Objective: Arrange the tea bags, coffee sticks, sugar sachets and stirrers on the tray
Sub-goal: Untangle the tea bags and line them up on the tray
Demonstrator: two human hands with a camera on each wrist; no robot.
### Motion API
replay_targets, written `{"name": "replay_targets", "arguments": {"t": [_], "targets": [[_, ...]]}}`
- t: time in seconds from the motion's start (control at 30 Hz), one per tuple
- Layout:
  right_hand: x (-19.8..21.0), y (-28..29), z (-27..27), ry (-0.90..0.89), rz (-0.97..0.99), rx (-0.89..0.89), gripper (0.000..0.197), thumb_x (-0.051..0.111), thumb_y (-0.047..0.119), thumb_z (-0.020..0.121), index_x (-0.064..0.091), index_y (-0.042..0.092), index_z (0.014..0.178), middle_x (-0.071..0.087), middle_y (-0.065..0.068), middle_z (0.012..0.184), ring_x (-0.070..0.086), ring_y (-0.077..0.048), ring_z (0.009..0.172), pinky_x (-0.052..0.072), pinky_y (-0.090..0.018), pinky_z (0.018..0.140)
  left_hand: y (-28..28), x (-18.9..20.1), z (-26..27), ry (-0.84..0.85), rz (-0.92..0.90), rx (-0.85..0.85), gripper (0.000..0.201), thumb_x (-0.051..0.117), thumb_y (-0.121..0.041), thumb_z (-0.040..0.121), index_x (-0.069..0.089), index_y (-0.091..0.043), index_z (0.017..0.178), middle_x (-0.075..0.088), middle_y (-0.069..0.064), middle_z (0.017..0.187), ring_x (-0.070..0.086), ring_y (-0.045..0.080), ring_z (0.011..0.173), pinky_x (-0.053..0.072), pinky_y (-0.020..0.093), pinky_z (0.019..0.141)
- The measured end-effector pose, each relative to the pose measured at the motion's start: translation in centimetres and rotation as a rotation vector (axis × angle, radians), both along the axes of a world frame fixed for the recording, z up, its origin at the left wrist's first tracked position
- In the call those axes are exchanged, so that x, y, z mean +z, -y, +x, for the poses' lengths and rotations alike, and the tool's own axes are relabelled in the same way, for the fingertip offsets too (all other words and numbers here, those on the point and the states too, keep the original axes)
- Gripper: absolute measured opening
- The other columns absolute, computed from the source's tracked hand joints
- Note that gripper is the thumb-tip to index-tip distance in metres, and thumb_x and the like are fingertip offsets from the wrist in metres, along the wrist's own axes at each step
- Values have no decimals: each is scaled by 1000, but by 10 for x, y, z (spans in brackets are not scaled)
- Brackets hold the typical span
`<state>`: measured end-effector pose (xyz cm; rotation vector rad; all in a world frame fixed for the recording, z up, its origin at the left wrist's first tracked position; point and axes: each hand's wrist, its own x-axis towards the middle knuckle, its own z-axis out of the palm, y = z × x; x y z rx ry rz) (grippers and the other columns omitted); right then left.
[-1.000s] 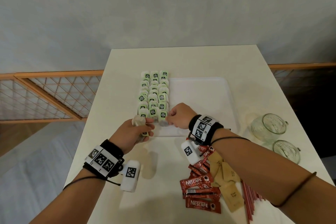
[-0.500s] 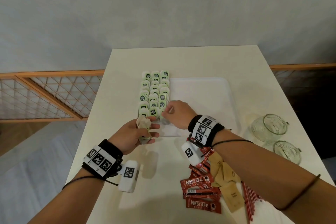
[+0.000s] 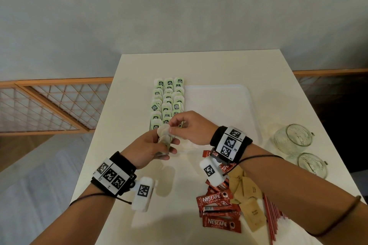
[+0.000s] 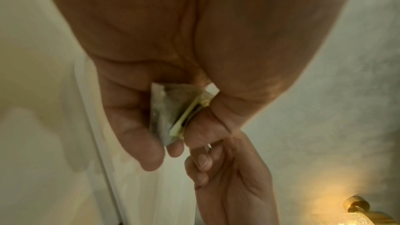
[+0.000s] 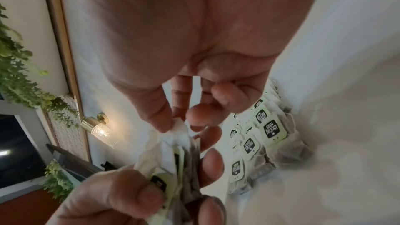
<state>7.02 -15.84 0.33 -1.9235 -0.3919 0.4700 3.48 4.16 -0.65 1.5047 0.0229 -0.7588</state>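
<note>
Your left hand (image 3: 147, 148) is curled round a small stack of tea bags (image 3: 164, 141), thumb on one face and fingers (image 4: 129, 122) on the other, held above the tabletop (image 3: 179, 181) at the near edge of the tray (image 3: 219, 101). Just beyond those fingers, rows of tea bags (image 3: 168, 99) lie along the tray's left side, green tags up.

Your right hand (image 3: 194, 128) meets the left from the right: thumb and forefinger pinch the top corner of the foremost bag in the stack, the other fingers (image 5: 225, 97) loosely curled and holding nothing.

Nearer you than the right hand, under its wrist, the coffee sticks (image 3: 219, 211) lie loose on the tabletop. The sugar sachets (image 3: 251, 201) sit just to their right, then the red stirrers (image 3: 271, 219) at the near right edge. Farther right of the right hand stand two glass cups (image 3: 292, 138).
</note>
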Motion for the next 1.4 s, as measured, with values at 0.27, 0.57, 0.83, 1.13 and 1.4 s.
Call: {"name": "replay_targets", "arguments": {"t": [0.27,0.57,0.83,1.13,1.4], "targets": [[7,0,-2,-2,47,-13,14,68,19,96,70,5,97,60,6,79,53,-4,58,49,-20,64,3,4,-2,62,96,-24,36,67,-29,80,66,-10,110,73,1,99,70,17,85,53,27,67],[15,7,7,64,165,-158,14,64,19,99,67,9,89,65,-3,77,60,-15,71,53,-38,75,4,1,-4,77,138,14,36,71,-25,77,67,-10,110,65,5,77,66,14,71,50,24,59],[0,10,5,-10,115,-112,13,61,21,101,65,10,96,69,-2,78,65,-13,68,55,-39,79,-3,2,2,239,131,296,27,81,-26,78,71,-15,101,63,2,72,58,17,63,43,25,51],[-14,-8,1,-9,37,-52,19,68,23,96,69,4,92,66,-8,76,57,-11,66,48,-27,68,-9,6,8,319,262,330,13,72,-17,91,72,-4,91,63,8,65,56,16,60,46,22,50],[-30,-22,12,-49,-132,-131,25,63,22,97,69,1,86,73,-5,77,62,-7,58,51,-25,60,-29,0,10,182,231,417,9,64,-10,96,69,-13,102,69,5,76,64,19,75,53,25,62]]}}
